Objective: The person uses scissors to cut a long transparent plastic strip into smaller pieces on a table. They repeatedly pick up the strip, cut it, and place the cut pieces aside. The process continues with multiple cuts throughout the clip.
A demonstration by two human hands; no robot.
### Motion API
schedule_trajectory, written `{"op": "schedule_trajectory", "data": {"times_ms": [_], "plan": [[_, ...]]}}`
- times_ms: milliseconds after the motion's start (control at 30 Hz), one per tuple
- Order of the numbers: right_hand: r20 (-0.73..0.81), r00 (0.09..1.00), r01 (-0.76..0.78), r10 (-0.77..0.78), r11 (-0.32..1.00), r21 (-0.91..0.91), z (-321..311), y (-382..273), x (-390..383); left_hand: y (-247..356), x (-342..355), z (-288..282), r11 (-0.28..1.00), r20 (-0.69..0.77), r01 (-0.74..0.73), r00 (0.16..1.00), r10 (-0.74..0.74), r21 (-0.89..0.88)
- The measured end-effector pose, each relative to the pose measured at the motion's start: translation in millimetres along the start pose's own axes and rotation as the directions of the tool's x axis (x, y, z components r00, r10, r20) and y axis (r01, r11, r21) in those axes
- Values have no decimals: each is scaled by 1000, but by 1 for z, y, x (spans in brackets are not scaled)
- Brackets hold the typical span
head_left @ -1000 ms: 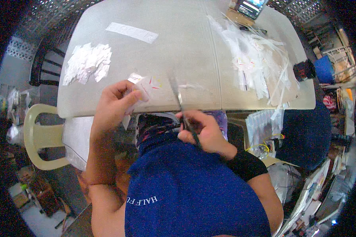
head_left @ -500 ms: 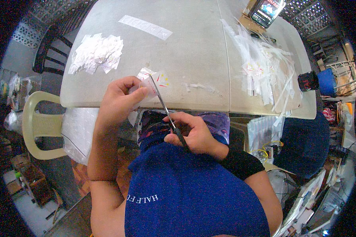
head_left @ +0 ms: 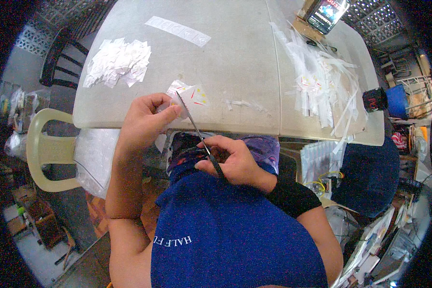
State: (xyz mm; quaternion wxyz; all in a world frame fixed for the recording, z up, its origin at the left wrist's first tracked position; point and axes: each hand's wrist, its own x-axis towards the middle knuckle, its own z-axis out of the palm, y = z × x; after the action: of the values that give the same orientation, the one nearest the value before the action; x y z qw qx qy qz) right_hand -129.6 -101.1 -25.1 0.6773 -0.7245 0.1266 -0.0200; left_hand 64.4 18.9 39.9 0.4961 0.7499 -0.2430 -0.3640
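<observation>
The left hand [head_left: 146, 117] has its thumb and index finger clamped on a small translucent piece [head_left: 165, 105], held near the tabletop's [head_left: 230, 53] front edge. The right hand's [head_left: 240, 161] fingers are wrapped on the dark handles of the scissors [head_left: 197, 128], whose blades slant up and leftward to the piece. The blades look nearly together; whether any of the piece lies between them I cannot tell.

The step in hand seems to be snipping or trimming this piece; the next move would call for a steady pinch, with the thumb clear of the blades.

The left forearm rises almost straight, its wrist turned inward; the right forearm, banded in a black sleeve [head_left: 297, 199], angles in from the lower right, its hand lower and nearer the body.

Just beyond the left fingers lie pieces with red and yellow marks [head_left: 194, 96]. Farther out are a white pile [head_left: 118, 62], an embossed strip [head_left: 177, 31] and, at right, tangled offcuts [head_left: 317, 93].
</observation>
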Motion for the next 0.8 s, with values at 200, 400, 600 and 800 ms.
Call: {"op": "schedule_trajectory", "data": {"times_ms": [200, 400, 600, 800], "plan": [[-60, 998, -24, 34, 986, 166, 2, 1, 3, -4, 2, 0, 992, 40, -51, 998, 47, 115], [-303, 953, 115, -22, 949, 293, -12, -11, 3, 3, -11, 25, 992, 347, -25, 937, -20, 124], [-337, 942, 69, 6, 975, 209, -37, -13, -17, 15, 6, 36, 988, 283, -134, 953, 106, 81], [-187, 982, 3, 9, 998, 63, -39, -1, -47, 25, 23, 43, 982, 194, -153, 966, 172, -108]]}}
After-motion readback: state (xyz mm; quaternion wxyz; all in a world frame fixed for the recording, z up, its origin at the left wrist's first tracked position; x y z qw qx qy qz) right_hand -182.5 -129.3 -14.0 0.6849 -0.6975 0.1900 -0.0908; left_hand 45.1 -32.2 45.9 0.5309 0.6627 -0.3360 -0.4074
